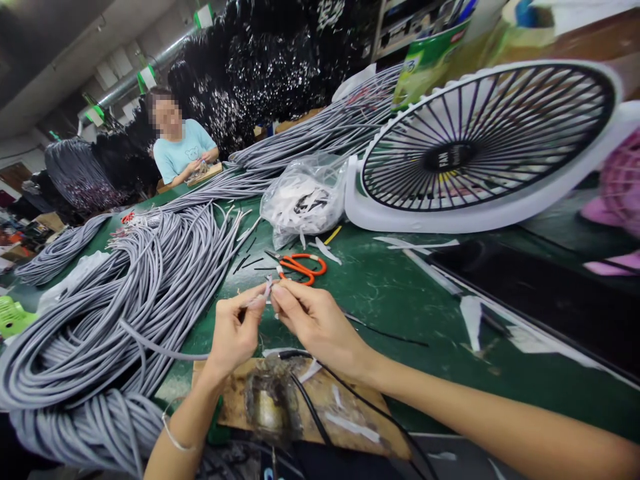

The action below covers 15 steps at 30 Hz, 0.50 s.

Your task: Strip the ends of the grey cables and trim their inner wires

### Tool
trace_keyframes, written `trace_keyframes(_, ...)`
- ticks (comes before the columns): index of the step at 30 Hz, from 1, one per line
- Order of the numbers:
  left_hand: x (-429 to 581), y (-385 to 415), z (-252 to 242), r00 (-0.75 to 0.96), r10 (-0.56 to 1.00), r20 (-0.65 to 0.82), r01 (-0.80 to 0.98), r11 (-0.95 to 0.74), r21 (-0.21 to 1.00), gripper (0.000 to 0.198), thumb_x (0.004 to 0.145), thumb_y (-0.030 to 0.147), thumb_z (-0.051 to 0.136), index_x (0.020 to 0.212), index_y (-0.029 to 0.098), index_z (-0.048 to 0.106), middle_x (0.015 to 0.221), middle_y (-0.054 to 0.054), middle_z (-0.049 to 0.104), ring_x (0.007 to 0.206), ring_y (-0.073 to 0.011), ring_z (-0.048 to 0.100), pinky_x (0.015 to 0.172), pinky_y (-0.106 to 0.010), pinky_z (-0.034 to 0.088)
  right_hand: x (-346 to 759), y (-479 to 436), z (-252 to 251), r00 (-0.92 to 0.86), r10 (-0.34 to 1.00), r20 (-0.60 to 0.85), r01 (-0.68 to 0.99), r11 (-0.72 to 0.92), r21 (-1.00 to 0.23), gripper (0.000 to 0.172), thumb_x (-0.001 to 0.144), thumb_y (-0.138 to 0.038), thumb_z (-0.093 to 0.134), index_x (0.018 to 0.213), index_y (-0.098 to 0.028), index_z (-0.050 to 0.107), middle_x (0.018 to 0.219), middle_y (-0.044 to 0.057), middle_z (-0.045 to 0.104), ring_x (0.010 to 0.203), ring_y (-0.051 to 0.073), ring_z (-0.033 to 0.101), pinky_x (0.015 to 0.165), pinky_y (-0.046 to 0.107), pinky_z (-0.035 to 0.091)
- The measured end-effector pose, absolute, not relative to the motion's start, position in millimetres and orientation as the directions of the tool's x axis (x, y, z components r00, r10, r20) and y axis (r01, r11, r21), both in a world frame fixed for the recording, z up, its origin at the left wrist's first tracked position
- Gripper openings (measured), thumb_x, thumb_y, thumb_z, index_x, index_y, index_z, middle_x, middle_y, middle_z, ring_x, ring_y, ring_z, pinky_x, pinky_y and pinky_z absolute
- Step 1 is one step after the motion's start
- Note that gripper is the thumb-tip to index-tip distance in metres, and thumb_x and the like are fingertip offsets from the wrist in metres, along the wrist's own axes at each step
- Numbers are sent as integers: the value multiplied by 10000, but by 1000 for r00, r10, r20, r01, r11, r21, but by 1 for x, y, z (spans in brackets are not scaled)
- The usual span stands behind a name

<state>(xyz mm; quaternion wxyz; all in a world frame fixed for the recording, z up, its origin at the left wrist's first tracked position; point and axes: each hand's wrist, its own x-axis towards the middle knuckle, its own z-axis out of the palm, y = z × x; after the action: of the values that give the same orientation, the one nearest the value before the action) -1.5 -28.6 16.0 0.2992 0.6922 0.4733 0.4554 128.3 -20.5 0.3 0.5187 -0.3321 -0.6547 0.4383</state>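
Observation:
Near the middle of the view, my left hand (236,332) is closed on the end of a grey cable (163,348), which runs back to the pile on the left. My right hand (317,327) is closed in a pinch right beside it, fingertips almost touching. A small whitish piece (269,288) shows between the two sets of fingertips; its exact shape is partly hidden. Just beyond my hands lie orange-handled scissors (303,267). Below them, a stained wooden board (360,407) carries a dirty, roundish metal piece (270,407), a black cord (310,407) and white scraps.
A large pile of grey cables (125,287) covers the left of the green table (360,280). A clear bag of white pieces (305,200), a white fan (480,153) and a dark flat panel (540,293) stand beyond and right. Another person (183,147) sits across.

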Motion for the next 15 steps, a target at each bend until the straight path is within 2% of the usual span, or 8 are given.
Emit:
trace_keyframes(4, -3, -31, 14, 190, 902, 388, 565, -424, 708, 310, 844, 277, 443, 945, 146, 705, 632, -40, 648, 488, -120, 475, 487, -229, 367, 143, -11, 10, -143, 907, 397, -38, 396, -918, 338, 883, -366, 376, 586, -205, 365, 484, -73, 299, 385, 55, 252, 387, 214, 213)
trace_keyframes(7, -4, -29, 12, 199, 913, 355, 650, -394, 650, 300, 830, 218, 442, 963, 150, 702, 634, -33, 667, 442, -105, 457, 469, -222, 351, 164, -1, 23, 197, 857, 476, -104, 502, -859, 296, 878, -367, 410, 627, -213, 386, 473, -87, 273, 351, 51, 240, 358, 206, 188)
trace_keyframes(8, -5, -29, 11, 184, 919, 348, 645, -380, 663, 297, 829, 220, 446, 951, 143, 705, 641, -35, 669, 451, -105, 463, 472, -221, 352, 169, 1, 26, 314, 792, 523, -86, 572, -815, 287, 887, -370, 395, 646, -214, 395, 486, -86, 282, 348, 52, 249, 358, 206, 196)
trace_keyframes(9, -5, -27, 12, 158, 925, 346, 622, -365, 693, 295, 830, 231, 448, 933, 132, 706, 656, -40, 671, 471, -108, 475, 477, -219, 356, 172, 2, 27, 330, 728, 601, 43, 625, -780, 268, 884, -351, 409, 663, -204, 441, 510, -65, 353, 380, 58, 308, 376, 207, 230)
trace_keyframes(11, -5, -26, 13, 112, 935, 338, 541, -342, 768, 311, 842, 266, 440, 896, 114, 706, 676, -47, 666, 519, -115, 500, 492, -217, 365, 171, 1, 25, 65, 661, 747, 307, 700, -646, 152, 832, -316, 514, 785, -181, 567, 566, -32, 489, 436, 71, 392, 429, 215, 293)
trace_keyframes(12, -5, -25, 14, 105, 938, 330, 503, -336, 796, 323, 848, 282, 434, 881, 109, 704, 663, -44, 655, 529, -115, 502, 496, -216, 366, 168, 0, 22, -86, 634, 769, 398, 729, -556, 140, 815, -296, 539, 833, -176, 609, 618, -9, 557, 475, 81, 437, 458, 221, 309)
trace_keyframes(14, -5, -25, 15, 108, 944, 312, 470, -325, 821, 335, 855, 307, 430, 865, 111, 702, 597, -24, 613, 504, -106, 478, 480, -211, 351, 162, -2, 15, -275, 601, 750, 465, 766, -444, 161, 812, -262, 525, 848, -184, 661, 685, 18, 628, 525, 96, 490, 491, 231, 310)
trace_keyframes(15, -5, -24, 16, 112, 944, 311, 476, -326, 817, 330, 854, 313, 439, 854, 114, 702, 574, -16, 595, 492, -102, 466, 471, -209, 343, 159, -2, 13, -298, 613, 732, 470, 762, -446, 184, 815, -248, 504, 808, -183, 676, 687, 24, 640, 533, 98, 496, 499, 234, 303)
